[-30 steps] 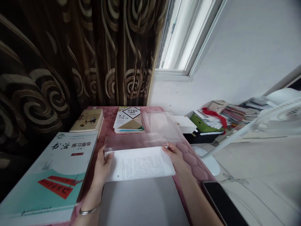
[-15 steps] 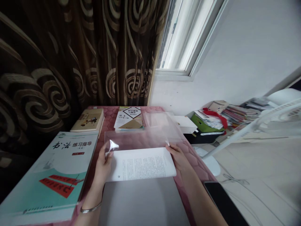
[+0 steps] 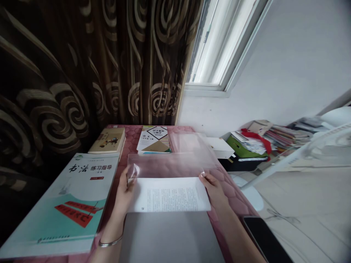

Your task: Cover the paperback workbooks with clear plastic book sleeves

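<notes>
With the printed page as the hub and twelve pointing to the curtain, the pink-covered table (image 3: 229,184) spreads beneath everything, its right edge slanting from one o'clock down to four. The large turquoise-and-white book (image 3: 61,206) fills nine o'clock, its long axis running from near to far, its title upright to the person. At six, the flat grey panel (image 3: 172,237) reaches toward the person and meets the page's near edge. The clear film (image 3: 164,164) extends beyond the page toward twelve, its far edge roughly level from left to right; whether the page sits inside it I cannot tell. The printed page (image 3: 171,193) lies at the centre, long axis from nine to three, its small page mark in the near left corner. Just before eleven is the tan book (image 3: 106,140), and nearly at twelve the workbook (image 3: 154,139). The dark phone (image 3: 265,237) lies at four. The left hand (image 3: 126,190) pinches the left edges of page and film, with only a narrow pink strip between it and the large book. The right hand (image 3: 212,186) pinches their right side near the page's far corner; a wider pink strip separates it from the table's edge.
</notes>
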`<state>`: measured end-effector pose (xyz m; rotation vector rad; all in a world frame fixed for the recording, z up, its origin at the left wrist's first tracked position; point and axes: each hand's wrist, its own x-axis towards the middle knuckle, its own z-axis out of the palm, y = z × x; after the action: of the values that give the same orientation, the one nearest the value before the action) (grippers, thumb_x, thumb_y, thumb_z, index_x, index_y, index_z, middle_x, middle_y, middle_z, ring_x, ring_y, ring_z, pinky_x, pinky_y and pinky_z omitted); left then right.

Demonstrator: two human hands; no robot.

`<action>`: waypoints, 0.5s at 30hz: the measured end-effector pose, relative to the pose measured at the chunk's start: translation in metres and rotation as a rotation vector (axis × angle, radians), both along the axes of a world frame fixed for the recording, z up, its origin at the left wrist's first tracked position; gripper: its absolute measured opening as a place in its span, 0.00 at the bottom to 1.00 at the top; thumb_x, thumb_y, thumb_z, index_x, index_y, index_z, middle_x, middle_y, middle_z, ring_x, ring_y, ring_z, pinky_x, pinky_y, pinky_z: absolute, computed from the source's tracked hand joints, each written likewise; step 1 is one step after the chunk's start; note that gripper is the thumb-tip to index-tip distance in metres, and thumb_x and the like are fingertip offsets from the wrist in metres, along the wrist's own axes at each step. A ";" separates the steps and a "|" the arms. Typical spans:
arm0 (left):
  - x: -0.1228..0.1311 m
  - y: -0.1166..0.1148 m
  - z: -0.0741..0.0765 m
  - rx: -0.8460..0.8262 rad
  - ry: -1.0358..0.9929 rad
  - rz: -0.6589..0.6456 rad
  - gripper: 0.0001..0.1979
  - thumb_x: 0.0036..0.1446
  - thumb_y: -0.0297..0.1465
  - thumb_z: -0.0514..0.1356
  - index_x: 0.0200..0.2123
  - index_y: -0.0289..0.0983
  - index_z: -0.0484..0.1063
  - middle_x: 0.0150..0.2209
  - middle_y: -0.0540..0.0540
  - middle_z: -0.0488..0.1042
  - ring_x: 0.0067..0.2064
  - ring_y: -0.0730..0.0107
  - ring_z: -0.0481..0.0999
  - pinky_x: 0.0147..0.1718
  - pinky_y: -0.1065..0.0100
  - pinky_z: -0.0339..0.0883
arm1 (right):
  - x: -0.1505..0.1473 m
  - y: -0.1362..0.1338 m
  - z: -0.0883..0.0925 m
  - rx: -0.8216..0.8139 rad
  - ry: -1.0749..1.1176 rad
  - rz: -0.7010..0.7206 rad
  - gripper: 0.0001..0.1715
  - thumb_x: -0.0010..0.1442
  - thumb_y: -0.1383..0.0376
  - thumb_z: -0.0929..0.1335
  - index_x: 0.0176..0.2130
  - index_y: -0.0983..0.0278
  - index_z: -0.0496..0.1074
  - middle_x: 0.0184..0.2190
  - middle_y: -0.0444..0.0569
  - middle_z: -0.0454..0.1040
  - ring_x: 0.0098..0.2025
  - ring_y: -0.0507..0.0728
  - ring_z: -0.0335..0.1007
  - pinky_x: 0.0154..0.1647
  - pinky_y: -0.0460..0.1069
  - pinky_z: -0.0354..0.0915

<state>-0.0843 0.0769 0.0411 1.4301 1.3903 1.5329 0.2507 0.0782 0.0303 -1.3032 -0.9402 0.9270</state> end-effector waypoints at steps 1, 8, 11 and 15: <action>0.000 -0.001 0.002 -0.006 -0.015 -0.013 0.31 0.56 0.35 0.58 0.63 0.41 0.58 0.57 0.41 0.71 0.56 0.61 0.72 0.53 0.61 0.65 | -0.001 -0.002 -0.001 0.021 -0.069 -0.024 0.17 0.44 0.49 0.75 0.25 0.59 0.74 0.20 0.42 0.70 0.22 0.53 0.62 0.21 0.48 0.58; -0.009 -0.010 0.017 -0.129 -0.058 -0.179 0.25 0.52 0.36 0.59 0.54 0.38 0.71 0.50 0.42 0.78 0.48 0.61 0.77 0.47 0.63 0.68 | -0.011 -0.009 -0.002 0.105 -0.234 -0.148 0.16 0.47 0.51 0.73 0.26 0.60 0.74 0.22 0.44 0.72 0.26 0.56 0.66 0.25 0.49 0.61; -0.010 -0.008 0.015 -0.164 -0.037 -0.154 0.22 0.51 0.41 0.62 0.48 0.37 0.76 0.50 0.42 0.79 0.51 0.58 0.77 0.50 0.61 0.68 | -0.012 -0.009 0.000 0.074 -0.191 -0.130 0.16 0.47 0.51 0.74 0.26 0.60 0.74 0.22 0.44 0.72 0.26 0.56 0.66 0.25 0.49 0.61; -0.007 0.000 0.007 -0.103 0.012 -0.086 0.24 0.49 0.44 0.65 0.47 0.38 0.77 0.48 0.42 0.80 0.50 0.57 0.78 0.52 0.58 0.69 | -0.006 -0.011 -0.001 0.006 -0.078 -0.106 0.17 0.44 0.51 0.75 0.31 0.59 0.76 0.26 0.44 0.75 0.29 0.57 0.70 0.27 0.49 0.64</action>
<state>-0.0914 0.0769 0.0482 1.4193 1.3763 1.3807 0.2445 0.0670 0.0293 -1.3791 -0.9237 0.7958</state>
